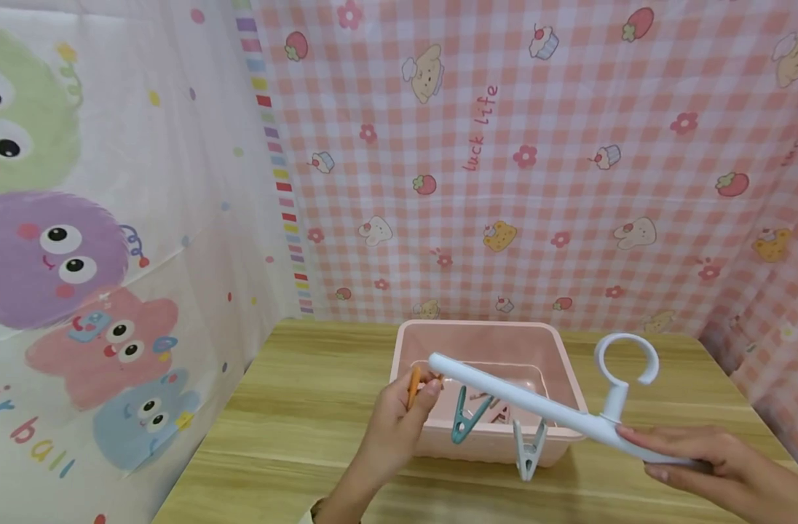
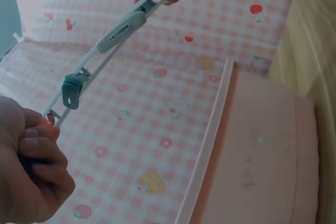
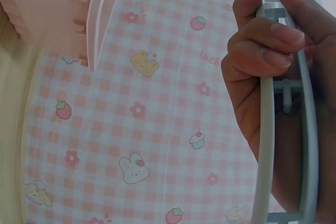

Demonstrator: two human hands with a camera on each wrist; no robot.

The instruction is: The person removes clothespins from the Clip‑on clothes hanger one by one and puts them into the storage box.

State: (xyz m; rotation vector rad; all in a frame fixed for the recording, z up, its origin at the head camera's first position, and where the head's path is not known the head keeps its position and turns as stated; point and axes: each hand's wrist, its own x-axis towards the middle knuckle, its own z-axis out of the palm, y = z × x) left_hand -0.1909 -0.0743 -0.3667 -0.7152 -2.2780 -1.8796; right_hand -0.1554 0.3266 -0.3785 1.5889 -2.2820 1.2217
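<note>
My right hand (image 1: 713,455) grips a pale plastic clothes hanger (image 1: 517,393) near its right end, fingers wrapped over the slotted bar in the right wrist view. The hanger's open ring hook (image 1: 653,356) points upward. At the bar's other end, my left hand (image 1: 395,418) pinches an orange clothespin (image 1: 414,386); in the left wrist view that clothespin lies right at the bar's end, mostly hidden by the fingers. Between the hands, a teal clothespin (image 1: 464,426) and a light grey clothespin (image 1: 528,455) hang from the bar.
Below and behind the hanger, a pink plastic basket (image 1: 480,325) stands on a wood-grain table (image 1: 294,407). Several brownish clothespins (image 1: 500,415) lie inside it. A pink checked cloth (image 1: 477,145) hangs behind the table, and a white cartoon-print cloth (image 1: 196,182) hangs at the left.
</note>
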